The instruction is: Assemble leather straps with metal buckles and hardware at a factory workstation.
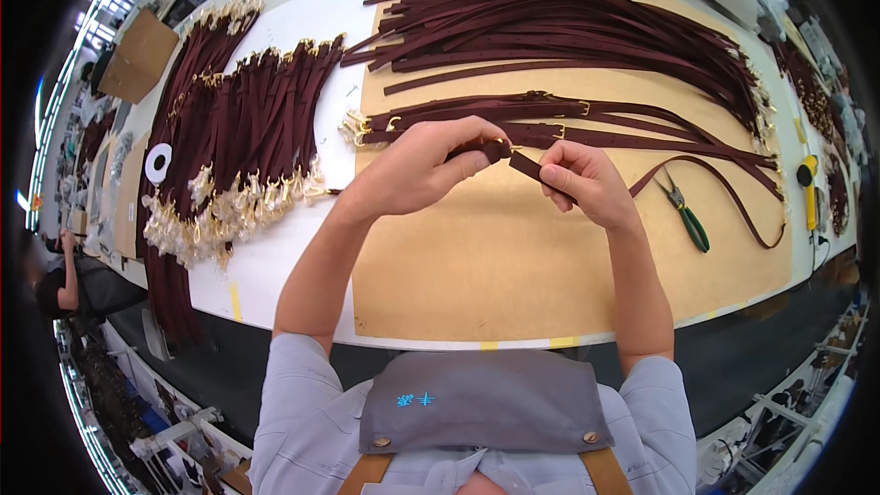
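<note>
We see both hands up over the brown board (pixel 513 266) on the white table (pixel 275 257), working one dark maroon leather strap (pixel 733 192). Left hand (pixel 417 170) pinches the strap end with thumb and fingers closed on it, right at a small gold buckle (pixel 500 142); exact finger contact on the buckle we cannot tell. Right hand (pixel 587 183) is clamped on the same strap just beside the left, fingers curled around it. From the right hand the strap trails right across the board, loops near the board's right edge and comes back.

Green-handled pliers (pixel 687 215) lie on the board inside that loop, near the right hand, not touched. Behind the hands, a few buckled straps (pixel 550 115) lie across the board; further back, a big pile of plain straps (pixel 568 23). Left of the board, a heap of straps with gold clasps (pixel 238 147) sits on the table, with a white tape roll (pixel 158 162) on it. A yellow tool (pixel 808 185) sits at the far right edge. Another person (pixel 78 280) is at far left, well apart.
</note>
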`<action>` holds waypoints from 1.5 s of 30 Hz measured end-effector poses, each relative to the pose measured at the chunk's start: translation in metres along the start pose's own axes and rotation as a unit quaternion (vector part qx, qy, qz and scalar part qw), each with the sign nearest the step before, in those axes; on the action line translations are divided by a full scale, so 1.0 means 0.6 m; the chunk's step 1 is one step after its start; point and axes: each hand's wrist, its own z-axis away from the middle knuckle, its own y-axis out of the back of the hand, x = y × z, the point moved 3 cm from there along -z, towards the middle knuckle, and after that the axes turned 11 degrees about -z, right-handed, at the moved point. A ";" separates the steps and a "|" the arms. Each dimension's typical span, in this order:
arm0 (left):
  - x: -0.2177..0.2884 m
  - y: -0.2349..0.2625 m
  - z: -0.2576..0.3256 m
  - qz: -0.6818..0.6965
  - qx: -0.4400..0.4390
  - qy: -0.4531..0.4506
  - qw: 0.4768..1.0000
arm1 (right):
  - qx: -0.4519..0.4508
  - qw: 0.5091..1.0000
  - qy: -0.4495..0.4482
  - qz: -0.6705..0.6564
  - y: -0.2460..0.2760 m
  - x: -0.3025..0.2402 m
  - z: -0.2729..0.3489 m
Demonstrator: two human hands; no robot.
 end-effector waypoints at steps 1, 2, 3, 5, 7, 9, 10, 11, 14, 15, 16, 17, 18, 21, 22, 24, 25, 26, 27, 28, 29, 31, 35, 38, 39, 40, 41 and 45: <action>0.004 0.000 0.002 0.005 -0.014 0.006 1.000 | 0.002 1.000 0.009 -0.002 0.002 -0.003 -0.001; 0.005 -0.001 0.000 0.015 -0.011 -0.005 1.000 | 0.009 1.000 0.006 -0.005 0.005 -0.005 -0.001; 0.004 -0.007 0.001 0.028 -0.008 -0.014 0.999 | 0.014 1.000 0.000 -0.007 0.007 -0.006 0.001; -0.004 -0.016 0.003 0.037 -0.016 -0.029 0.999 | 0.017 1.000 0.007 -0.007 0.002 -0.008 -0.001; 0.001 -0.022 0.001 0.099 0.041 -0.093 0.990 | 0.018 1.000 0.010 -0.004 0.003 -0.010 0.000; -0.010 -0.024 0.004 0.122 -0.002 -0.008 0.993 | 0.013 1.000 0.003 0.001 0.002 -0.011 0.000; -0.023 -0.030 0.000 0.125 0.023 -0.001 0.992 | 0.012 1.000 0.002 0.003 0.002 -0.009 -0.001; -0.031 -0.032 -0.002 0.129 0.049 0.006 0.990 | 0.018 1.000 -0.003 0.009 0.004 -0.005 -0.002; -0.037 -0.040 -0.008 0.145 0.052 -0.067 0.986 | 0.017 1.000 -0.010 0.017 0.001 0.002 -0.007; -0.035 -0.044 -0.010 0.126 0.071 -0.141 0.979 | 0.010 1.000 -0.011 0.018 -0.002 0.004 -0.007; -0.035 -0.048 -0.009 0.159 0.064 -0.121 0.978 | 0.011 1.000 -0.015 0.019 -0.004 0.005 -0.006; -0.034 -0.050 -0.007 0.162 0.065 -0.120 0.977 | 0.003 1.000 -0.010 0.006 -0.007 0.004 -0.005; -0.035 -0.050 -0.007 0.191 0.068 -0.112 0.973 | -0.004 1.000 -0.003 -0.007 -0.007 0.003 -0.004; -0.034 -0.060 -0.010 0.279 0.077 -0.096 0.952 | -0.013 0.998 0.022 -0.059 -0.003 -0.002 -0.001; -0.032 -0.064 -0.012 0.334 0.081 -0.088 0.935 | -0.012 0.998 0.021 -0.057 -0.001 -0.002 0.000; -0.039 -0.071 -0.014 0.404 0.073 -0.086 0.908 | -0.029 0.996 0.033 -0.079 0.000 -0.001 0.000; -0.041 -0.073 -0.014 0.405 0.074 -0.086 0.907 | -0.029 0.996 0.031 -0.078 0.000 -0.001 -0.001; -0.042 -0.075 -0.014 0.399 0.067 -0.085 0.911 | -0.033 0.996 0.023 -0.076 -0.002 0.001 -0.003; -0.042 -0.078 -0.015 0.394 0.057 -0.086 0.913 | -0.034 0.997 0.015 -0.073 -0.003 0.001 -0.002; -0.043 -0.083 -0.018 0.396 0.055 -0.087 0.912 | -0.031 0.997 0.014 -0.072 -0.003 0.002 0.000; -0.045 -0.090 -0.020 0.391 0.051 -0.091 0.914 | -0.049 0.995 0.021 -0.088 -0.006 0.001 0.002; -0.047 -0.096 -0.020 0.387 0.053 -0.093 0.916 | -0.072 0.992 0.023 -0.103 -0.006 0.001 0.003; -0.049 -0.083 -0.024 0.433 0.079 -0.110 0.891 | -0.012 0.999 0.006 -0.051 0.006 -0.001 0.000; -0.053 -0.081 -0.022 0.427 0.097 -0.111 0.892 | -0.019 0.999 -0.002 -0.049 0.003 0.009 -0.006; -0.054 -0.086 -0.022 0.415 0.099 -0.111 0.897 | -0.036 0.997 -0.008 -0.065 0.000 0.013 -0.005; -0.055 -0.089 -0.022 0.404 0.101 -0.110 0.902 | -0.036 0.997 -0.010 -0.063 0.001 0.015 -0.005; -0.055 -0.088 -0.021 0.407 0.103 -0.110 0.901 | -0.051 0.996 0.005 -0.075 0.000 0.014 -0.005; -0.056 -0.091 -0.019 0.451 0.069 -0.088 0.885 | -0.074 0.990 0.025 -0.115 0.002 0.015 -0.009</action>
